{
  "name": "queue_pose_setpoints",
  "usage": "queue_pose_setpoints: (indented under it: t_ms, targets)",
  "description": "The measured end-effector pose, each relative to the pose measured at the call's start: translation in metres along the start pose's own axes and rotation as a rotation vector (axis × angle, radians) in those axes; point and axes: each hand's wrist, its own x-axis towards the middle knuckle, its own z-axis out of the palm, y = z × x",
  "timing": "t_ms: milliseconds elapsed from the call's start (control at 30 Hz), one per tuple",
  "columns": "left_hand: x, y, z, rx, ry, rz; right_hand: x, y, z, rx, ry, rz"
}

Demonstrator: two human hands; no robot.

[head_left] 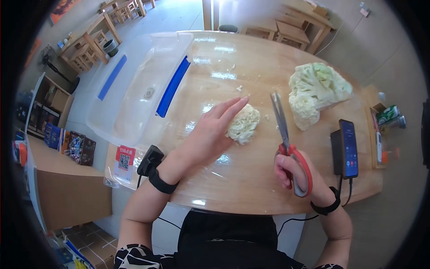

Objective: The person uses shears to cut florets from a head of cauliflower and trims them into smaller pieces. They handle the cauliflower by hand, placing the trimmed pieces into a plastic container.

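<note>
On the wooden table [251, 188], a small piece of cauliflower [244, 124] lies near the middle. My left hand [216, 125] rests against its left side, fingers stretched out and pointing up and to the right. My right hand [291, 169] is closed around the red handles of the scissors [284, 127]. Their blades point away from me and look nearly closed, between the small piece and a larger cauliflower piece [316, 89] at the right. Small white crumbs are scattered around the piece.
A clear plastic box [143, 85] with blue clips stands at the left. At the right a phone [348, 150] leans on a black block. A black plug adapter [151, 160] and a red QR card [124, 162] sit near the left edge.
</note>
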Motion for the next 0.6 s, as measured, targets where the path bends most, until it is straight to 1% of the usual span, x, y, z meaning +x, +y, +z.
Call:
queue_pose_setpoints:
  t_ms: [33, 67, 100, 133, 167, 200, 233, 267, 333, 367, 400, 467, 500, 533, 600]
  targets:
    - [-0.001, 0.001, 0.001, -0.035, -0.028, -0.006, 0.005, 0.004, 0.001, 0.011, -0.008, 0.010]
    - [-0.003, 0.004, -0.002, -0.034, -0.035, -0.017, 0.010, 0.008, 0.000, 0.075, 0.008, -0.031]
    - [-0.003, 0.010, -0.007, -0.068, 0.016, -0.039, 0.016, 0.011, 0.000, 0.139, 0.024, -0.070]
    - [-0.004, 0.012, -0.011, -0.102, 0.066, -0.065, 0.019, 0.014, 0.000, 0.148, 0.014, -0.058]
    - [-0.003, 0.009, -0.014, -0.098, 0.057, -0.080, 0.022, 0.015, 0.000, 0.148, 0.070, -0.085]
    - [-0.002, 0.003, -0.018, -0.203, 0.127, -0.106, 0.025, 0.017, 0.001, 0.147, 0.127, -0.111]
    - [-0.002, -0.003, -0.020, -0.307, 0.199, -0.134, 0.028, 0.021, -0.001, 0.157, 0.117, -0.099]
    - [-0.004, -0.010, -0.021, -0.304, 0.194, -0.150, 0.029, 0.025, -0.004, 0.186, 0.073, -0.094]
    - [-0.004, -0.014, -0.024, -0.412, 0.107, -0.182, 0.031, 0.029, -0.007, 0.223, 0.016, -0.077]
    - [-0.005, -0.004, -0.016, -0.393, 0.170, -0.379, 0.028, 0.027, -0.008, 0.192, 0.029, -0.084]
    - [-0.004, -0.003, -0.015, -0.388, 0.163, -0.396, 0.026, 0.025, -0.008, 0.162, 0.046, -0.091]
    - [-0.002, -0.003, -0.010, -0.079, 0.265, -0.283, 0.025, 0.025, -0.008, 0.145, 0.027, -0.078]
    - [0.003, 0.002, -0.007, -0.081, 0.400, -0.283, 0.025, 0.026, -0.007, 0.164, 0.059, -0.098]
    - [0.001, 0.002, -0.010, -0.084, 0.389, -0.288, 0.023, 0.027, -0.006, 0.181, 0.093, -0.119]
    - [-0.005, -0.002, -0.019, 0.039, 0.266, -0.270, 0.020, 0.024, -0.005, 0.179, 0.113, -0.088]
